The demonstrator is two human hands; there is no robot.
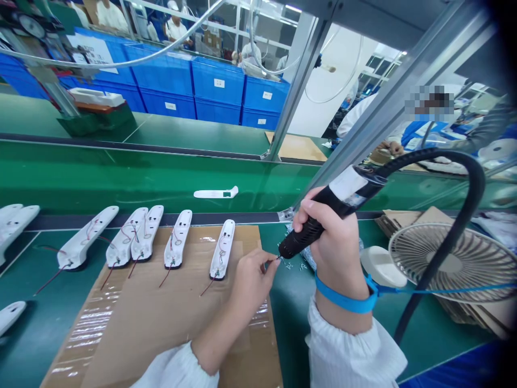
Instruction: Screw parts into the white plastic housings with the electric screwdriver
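Observation:
My right hand [333, 229] is closed around a black electric screwdriver [302, 240], which tilts down to the left. At its tip, my left hand [256, 272] pinches a tiny piece that looks like a screw, mostly hidden by the fingertips. Loose small screws [288, 265] lie on the green table just right of those fingers. Left of my left hand, a white plastic housing half [222, 250] with thin wires rests on the cardboard sheet [177, 323]. Another wired housing half [177, 240] lies farther left, with several more alike beyond it.
A white thermometer-shaped shell [216, 193] lies on the green conveyor belt [161, 178]. To the right are a fan with a round grille [452, 261], a white rounded object [383, 265] and a thick black cable [448, 237]. Blue bins [218, 83] and co-workers are beyond the metal frame.

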